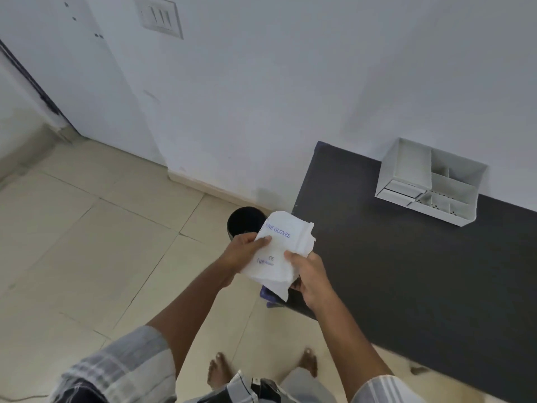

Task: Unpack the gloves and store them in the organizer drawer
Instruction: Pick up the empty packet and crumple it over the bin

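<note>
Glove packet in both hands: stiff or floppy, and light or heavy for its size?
Probably floppy: the glove packet creases and its torn lower edge hangs limp between the left hand and right hand. Likely light: fingertips alone hold it up. It may tear easily, since its edges already look ragged.

crinkled paper glove packet (277,251), matt dark tabletop (406,257)

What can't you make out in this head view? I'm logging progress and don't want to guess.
- Gloves: hidden inside the white packet held by the left hand and right hand.
- Packet print: the first word is cut off by a fold.
- Black bin: partly behind the packet, inside too dark.
- Organizer drawer contents: hidden by its front.
- Blue thing under the packet: mostly covered.
</note>
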